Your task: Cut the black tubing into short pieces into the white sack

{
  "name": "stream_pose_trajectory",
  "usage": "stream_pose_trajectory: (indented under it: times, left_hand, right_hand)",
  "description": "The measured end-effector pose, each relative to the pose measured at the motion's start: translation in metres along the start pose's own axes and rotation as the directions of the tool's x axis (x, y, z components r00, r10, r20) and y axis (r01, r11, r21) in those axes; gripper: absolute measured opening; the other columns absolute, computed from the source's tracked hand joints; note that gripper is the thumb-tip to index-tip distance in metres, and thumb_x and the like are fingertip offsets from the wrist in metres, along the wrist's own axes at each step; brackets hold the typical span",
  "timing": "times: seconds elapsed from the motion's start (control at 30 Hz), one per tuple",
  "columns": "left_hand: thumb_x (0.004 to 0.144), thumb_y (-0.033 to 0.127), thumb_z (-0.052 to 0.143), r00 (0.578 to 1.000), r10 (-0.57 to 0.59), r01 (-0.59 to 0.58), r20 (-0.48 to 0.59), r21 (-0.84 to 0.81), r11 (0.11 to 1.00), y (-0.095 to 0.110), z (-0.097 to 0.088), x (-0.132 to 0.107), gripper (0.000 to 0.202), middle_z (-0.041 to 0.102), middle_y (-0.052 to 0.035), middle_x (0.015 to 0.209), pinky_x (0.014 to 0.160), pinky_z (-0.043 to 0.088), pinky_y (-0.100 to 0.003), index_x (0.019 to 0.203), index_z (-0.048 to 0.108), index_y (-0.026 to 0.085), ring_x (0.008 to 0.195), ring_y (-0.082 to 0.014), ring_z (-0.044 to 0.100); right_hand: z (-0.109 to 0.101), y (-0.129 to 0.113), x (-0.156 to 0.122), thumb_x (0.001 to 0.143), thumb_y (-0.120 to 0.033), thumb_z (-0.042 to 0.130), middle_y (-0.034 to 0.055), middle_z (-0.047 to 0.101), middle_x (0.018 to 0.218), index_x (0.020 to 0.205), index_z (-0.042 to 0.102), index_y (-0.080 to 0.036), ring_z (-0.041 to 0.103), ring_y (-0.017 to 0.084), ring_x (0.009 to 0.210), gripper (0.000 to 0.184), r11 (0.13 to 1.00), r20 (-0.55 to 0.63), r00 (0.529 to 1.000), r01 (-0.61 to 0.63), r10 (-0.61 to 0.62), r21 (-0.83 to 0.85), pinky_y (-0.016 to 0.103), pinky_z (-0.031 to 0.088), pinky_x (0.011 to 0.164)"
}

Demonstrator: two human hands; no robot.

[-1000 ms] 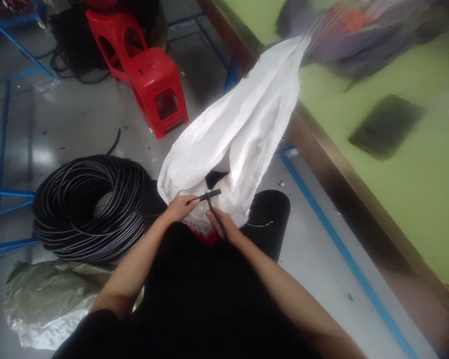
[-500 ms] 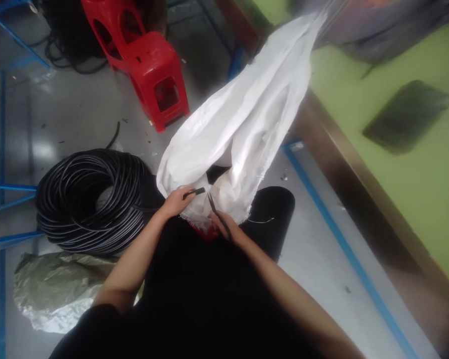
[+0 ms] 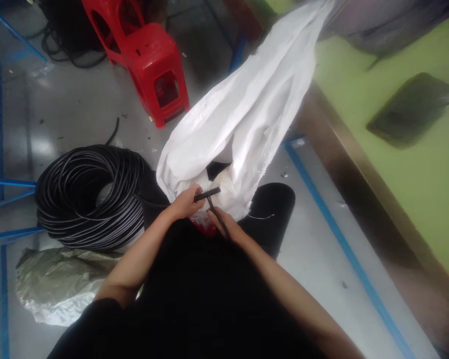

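Observation:
My left hand [image 3: 185,203] is closed round a black hose [image 3: 210,193], whose short end sticks out to the right past my fingers. The hose runs back behind that hand toward a big coil of black hose [image 3: 92,197] on the left. In my closed right hand [image 3: 229,227] is a pair of dark scissors [image 3: 220,218], their blades at the hose; whether they touch it I cannot tell. Under both hands lies the mouth of a white woven sack [image 3: 217,132], stretching up and right. A small red patch [image 3: 205,228] shows beneath it.
Red plastic stools [image 3: 153,62] stand on the grey floor ahead. A crumpled grey-green bag [image 3: 60,284] lies below the coil. To the right is a green surface [image 3: 407,184] with a brown edge and a dark flat object [image 3: 413,109]. Blue tape [image 3: 349,252] marks the floor.
My left hand has moved right, and more of the hose now sticks out, reaching the scissors' blades. The right hand has barely moved.

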State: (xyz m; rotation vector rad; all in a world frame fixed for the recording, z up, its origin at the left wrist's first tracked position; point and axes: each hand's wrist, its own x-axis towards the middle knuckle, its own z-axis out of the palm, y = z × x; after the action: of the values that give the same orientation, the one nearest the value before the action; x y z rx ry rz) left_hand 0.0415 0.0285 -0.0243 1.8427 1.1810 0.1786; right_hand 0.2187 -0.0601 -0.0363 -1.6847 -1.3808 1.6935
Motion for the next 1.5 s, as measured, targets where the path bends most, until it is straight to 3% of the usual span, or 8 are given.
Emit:
stream_pose_trajectory:
  times: [0.1,0.47,0.77,0.97,1.13,1.3,1.5]
  left_hand:
    - [0.084,0.034,0.053,1.000,-0.015,0.015,0.005,0.113,0.994,-0.006,-0.005,-0.006,0.019,0.064,-0.0022,0.085,0.072,0.045,-0.029,0.096,0.057,0.020,0.077,-0.0171,0.058]
    - [0.092,0.039,0.042,0.998,0.038,-0.048,0.049,0.207,0.977,-0.013,-0.006,-0.009,0.031,0.065,-0.0028,0.081,0.067,0.041,-0.026,0.087,0.066,0.020,0.076,-0.0167,0.058]
    - [0.092,0.040,0.039,0.997,0.002,-0.016,0.075,0.190,0.982,-0.014,-0.009,-0.002,0.035,0.067,-0.0028,0.084,0.068,0.042,-0.025,0.091,0.068,0.021,0.076,-0.0168,0.058]
    - [0.092,0.041,0.040,0.997,-0.058,0.046,0.053,0.200,0.979,-0.018,-0.013,-0.008,0.035,0.069,-0.0035,0.090,0.069,0.043,-0.026,0.094,0.068,0.022,0.081,-0.0180,0.060]
    - [0.091,0.040,0.042,0.998,-0.060,0.060,-0.005,0.133,0.989,-0.016,-0.017,-0.009,0.033,0.068,-0.0037,0.087,0.068,0.042,-0.026,0.094,0.068,0.020,0.077,-0.0173,0.059]
    - [0.091,0.036,0.042,0.999,-0.015,0.018,-0.048,0.050,0.999,-0.012,-0.014,-0.001,0.032,0.065,-0.0036,0.077,0.066,0.041,-0.026,0.086,0.066,0.016,0.070,-0.0156,0.056]
    - [0.090,0.037,0.044,0.996,0.042,-0.047,0.082,0.065,0.997,-0.004,-0.006,0.000,0.030,0.062,-0.0014,0.072,0.065,0.041,-0.024,0.082,0.065,0.017,0.067,-0.0145,0.054]
  right_hand:
    - [0.001,-0.001,0.000,0.089,-0.058,0.037,0.0014,0.061,0.073,0.099,0.056,-0.018,0.056,0.016,0.061,0.046,1.000,-0.013,1.000,-0.019,0.020,0.024,0.031,0.047,0.063]
    - [-0.001,-0.004,0.004,0.090,-0.053,0.041,0.0034,0.064,0.079,0.106,0.056,-0.019,0.060,0.019,0.072,0.040,0.994,0.001,0.999,-0.034,0.034,-0.108,0.033,0.047,0.070]
    - [0.007,0.010,0.010,0.088,-0.053,0.042,0.0035,0.062,0.067,0.076,0.057,-0.019,0.059,0.019,0.066,0.040,0.971,-0.130,0.991,0.005,-0.037,-0.239,0.029,0.043,0.064]
    - [0.005,0.013,0.009,0.087,-0.059,0.040,0.0025,0.056,0.058,0.067,0.053,-0.020,0.056,0.020,0.062,0.045,0.981,-0.202,0.977,0.021,-0.061,-0.195,0.030,0.043,0.060]
    - [0.003,0.014,0.007,0.089,-0.059,0.037,0.0010,0.056,0.060,0.077,0.055,-0.019,0.055,0.018,0.062,0.046,0.996,-0.083,0.997,-0.016,0.010,-0.083,0.029,0.045,0.059]
    - [0.007,0.015,0.007,0.088,-0.055,0.043,0.0014,0.062,0.078,0.102,0.056,-0.018,0.058,0.018,0.071,0.042,0.999,0.049,0.998,0.043,-0.041,-0.032,0.031,0.045,0.068]
    - [0.009,0.007,0.006,0.088,-0.055,0.042,0.0024,0.062,0.078,0.103,0.056,-0.018,0.058,0.019,0.072,0.042,0.998,-0.001,1.000,0.030,-0.030,-0.051,0.032,0.046,0.069]
